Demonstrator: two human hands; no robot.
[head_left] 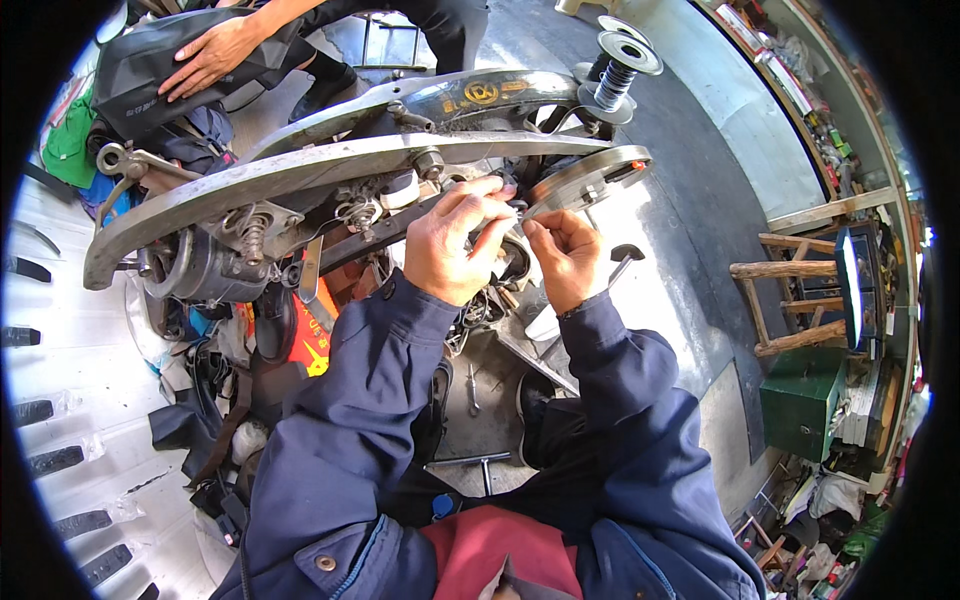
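Note:
In front of me stands an old hand-cranked sewing machine, its long curved metal arm (330,165) reaching across the view. My left hand (455,245) is raised beside its right end, fingers curled and pinched together just under the arm. My right hand (568,262) is close by on the right, thumb and forefinger pressed together below the rim of the metal handwheel (590,185). Whatever lies between the fingers of either hand is too small to make out. A spool of dark thread (612,85) stands upright on the machine above the wheel.
At the upper left another person's hand (215,55) rests on a black bag (150,75). A wooden stool (800,270) and a green box (800,400) stand at the right by cluttered shelves. A small tool (473,390) lies on the floor between my feet. Dark strips line the white surface (90,370) at left.

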